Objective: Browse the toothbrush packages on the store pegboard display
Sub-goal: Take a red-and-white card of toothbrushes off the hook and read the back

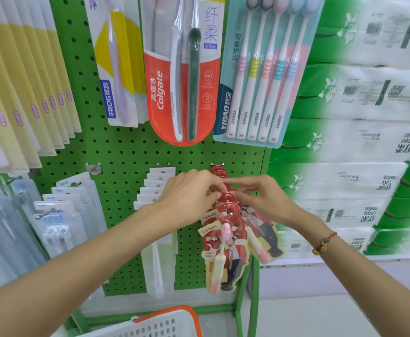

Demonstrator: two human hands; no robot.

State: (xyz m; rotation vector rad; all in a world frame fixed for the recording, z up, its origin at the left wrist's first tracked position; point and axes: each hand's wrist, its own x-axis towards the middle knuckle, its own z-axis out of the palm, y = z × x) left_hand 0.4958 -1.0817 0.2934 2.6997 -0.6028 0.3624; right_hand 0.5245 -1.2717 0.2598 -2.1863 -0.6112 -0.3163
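Both hands meet at the red kids' toothbrush packs [226, 242], hung in a row on a peg low-right on the green pegboard [123, 152]. Left hand [189, 193] & right hand [262, 195]: fingers curled, pinching the red hanger tops mid-row. Colgate pack [182, 93] and YIBAO 5-pack [260, 81] hang above. White basket [160, 324], orange rim, near bottom.

A green metal frame [256, 276] edges the display, and to its right stacked tissue packs [359, 132] in green and white wrap fill the shelving. Low down sits a white basket [155, 324] with an orange rim, under even, bright light.
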